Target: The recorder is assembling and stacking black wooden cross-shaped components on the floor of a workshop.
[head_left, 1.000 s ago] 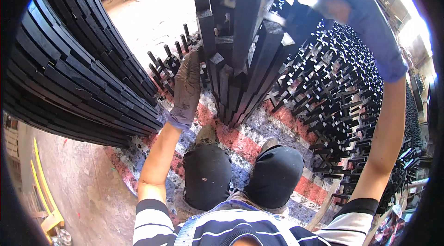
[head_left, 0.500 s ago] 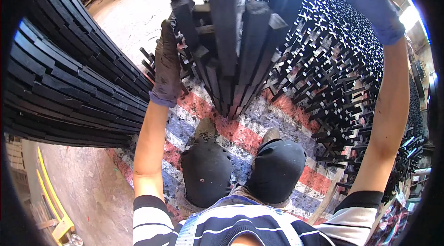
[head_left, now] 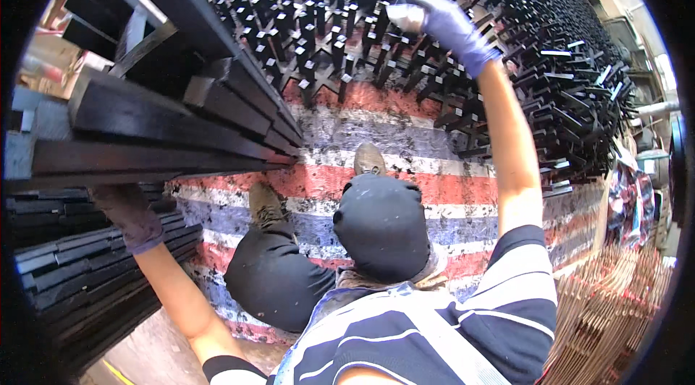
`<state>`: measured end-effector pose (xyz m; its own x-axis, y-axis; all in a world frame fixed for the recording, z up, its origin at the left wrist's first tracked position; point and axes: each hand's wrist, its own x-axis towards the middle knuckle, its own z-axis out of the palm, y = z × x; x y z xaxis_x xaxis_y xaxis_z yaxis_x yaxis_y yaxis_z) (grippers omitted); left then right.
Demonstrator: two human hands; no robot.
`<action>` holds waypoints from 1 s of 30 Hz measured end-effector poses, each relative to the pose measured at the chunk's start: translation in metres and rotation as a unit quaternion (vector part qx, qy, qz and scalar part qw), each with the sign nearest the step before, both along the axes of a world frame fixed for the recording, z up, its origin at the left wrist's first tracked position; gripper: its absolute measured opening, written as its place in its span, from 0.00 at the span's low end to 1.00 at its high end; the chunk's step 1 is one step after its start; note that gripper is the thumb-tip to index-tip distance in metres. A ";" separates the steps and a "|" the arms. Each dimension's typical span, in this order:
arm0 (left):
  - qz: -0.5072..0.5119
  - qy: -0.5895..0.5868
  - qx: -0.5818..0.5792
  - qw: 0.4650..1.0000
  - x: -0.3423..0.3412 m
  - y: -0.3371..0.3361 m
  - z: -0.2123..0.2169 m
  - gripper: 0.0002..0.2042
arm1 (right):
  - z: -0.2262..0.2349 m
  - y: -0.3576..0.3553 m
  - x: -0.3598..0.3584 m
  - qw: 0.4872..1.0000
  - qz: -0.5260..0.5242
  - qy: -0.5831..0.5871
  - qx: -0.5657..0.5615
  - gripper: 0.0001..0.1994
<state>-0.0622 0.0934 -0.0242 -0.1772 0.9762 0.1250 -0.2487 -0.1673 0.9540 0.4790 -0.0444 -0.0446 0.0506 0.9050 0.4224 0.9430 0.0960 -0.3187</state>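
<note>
Knees (head_left: 376,233) in dark trousers sit nearest, over a red, white and blue striped mat (head_left: 449,189). Left hand (head_left: 130,215), in a dark glove, is under a bundle of long black bars (head_left: 166,124); the bundle rests on top of the grip and runs rightward from it; fingers curled up against the underside. Below and left of that grip lies a stack of black bars (head_left: 72,269). Farther off, right hand (head_left: 441,23), in a purple glove, is raised, grip pinching a small pale object (head_left: 405,17). Beyond and around it stands a field of upright black pieces (head_left: 347,30).
</note>
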 end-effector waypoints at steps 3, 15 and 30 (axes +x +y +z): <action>-0.024 0.025 0.055 0.998 -0.012 0.009 -0.014 0.15 | -0.080 -0.086 0.011 0.933 -0.319 -0.002 -0.170 0.26; 0.007 0.136 0.074 0.988 -0.002 -0.002 -0.007 0.18 | -0.164 -0.182 0.010 0.862 -0.414 -0.024 -0.291 0.18; -0.133 0.065 0.063 0.987 0.075 -0.047 0.047 0.24 | -0.072 -0.198 -0.006 0.919 -0.359 -0.100 -0.127 0.08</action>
